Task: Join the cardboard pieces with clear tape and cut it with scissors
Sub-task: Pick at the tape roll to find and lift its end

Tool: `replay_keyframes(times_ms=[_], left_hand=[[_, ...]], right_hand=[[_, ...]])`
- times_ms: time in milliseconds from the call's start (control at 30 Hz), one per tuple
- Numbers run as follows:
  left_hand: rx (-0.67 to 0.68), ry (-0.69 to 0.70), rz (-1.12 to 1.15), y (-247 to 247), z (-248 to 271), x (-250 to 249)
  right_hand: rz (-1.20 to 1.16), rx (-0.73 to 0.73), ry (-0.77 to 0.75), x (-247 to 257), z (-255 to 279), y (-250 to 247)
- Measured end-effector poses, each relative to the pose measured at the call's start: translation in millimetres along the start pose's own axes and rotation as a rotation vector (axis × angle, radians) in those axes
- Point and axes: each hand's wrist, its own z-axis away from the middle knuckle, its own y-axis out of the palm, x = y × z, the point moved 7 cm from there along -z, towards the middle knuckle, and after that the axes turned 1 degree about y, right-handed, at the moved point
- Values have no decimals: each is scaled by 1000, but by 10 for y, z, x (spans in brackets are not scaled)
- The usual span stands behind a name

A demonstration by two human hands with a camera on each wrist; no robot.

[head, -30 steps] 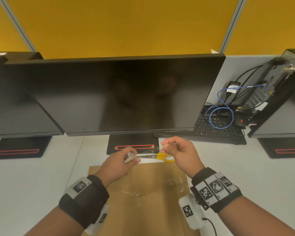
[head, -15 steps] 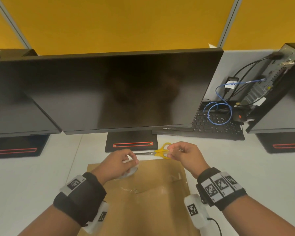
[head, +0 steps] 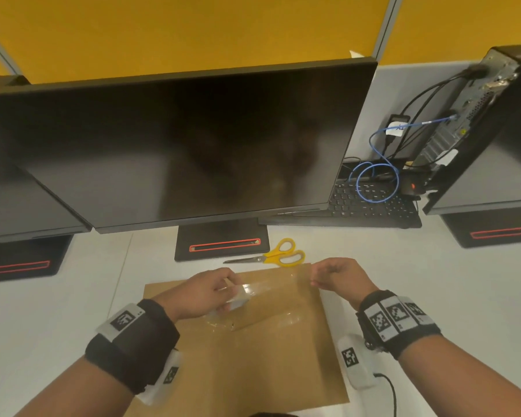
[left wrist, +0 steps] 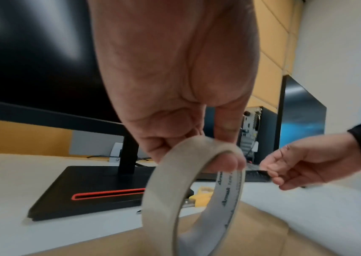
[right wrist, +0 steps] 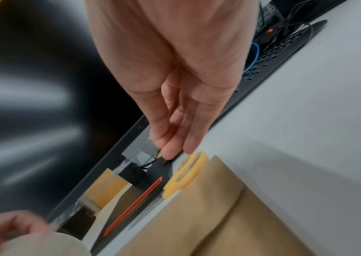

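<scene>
Brown cardboard pieces [head: 253, 350] lie flat on the white desk in front of me, with an older crumpled tape strip [head: 253, 320] across their seam. My left hand [head: 205, 291] grips the clear tape roll [left wrist: 188, 187] just above the cardboard's left part. My right hand [head: 334, 273] pinches the free tape end over the cardboard's far right corner. A clear strip of tape [head: 271, 285] stretches between the two hands. Yellow-handled scissors [head: 275, 255] lie on the desk just beyond the cardboard, blades pointing left.
A large black monitor [head: 187, 145] stands right behind the work area, its base [head: 223, 240] next to the scissors. A keyboard [head: 370, 206] with a blue cable and a small computer [head: 469, 115] sit at the back right. More monitors flank both sides.
My hands have moved apart and down toward the cardboard, drawing out a longer strip of tape. The right hand has moved right, the left hand holds the roll lower.
</scene>
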Motion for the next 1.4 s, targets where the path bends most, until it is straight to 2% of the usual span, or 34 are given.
replay_keyframes(times_ms=[100,200,267,333,500,633,733,867,1033,1133,1400], left_hand=[[-30,0,-95,40,-52,32],[-29,-72,-236,60,-88,77],[-74,-121,-271,49,-91,106],[-75,-112,-291,63,-83,52],[60,-51,-115,100,-2,-11],[39,0,-110,97,-17,35],[45,-30,-198,152,-74,94],[-27,-85,-323,135,-130,175],[-104,-215,-342,125,-148,336],[-122,-235,-475,198,-176,357],[-19,-355,-594,428,-265,370]], right_hand=[[71,4,-1,-103,26,23],[87,-14,22,-164,16,2],[70,-17,28,-154,10,-41],[96,-29,19,-125,8,-107],[160,-23,61,-218,-8,-258],[146,-7,85,-326,-27,-250],[200,-3,87,-324,-40,-219],[252,9,90,-340,-72,-197],[368,-11,87,-379,-91,-216],[473,-8,81,-404,-110,-194],[571,-69,34,-432,-135,-185]])
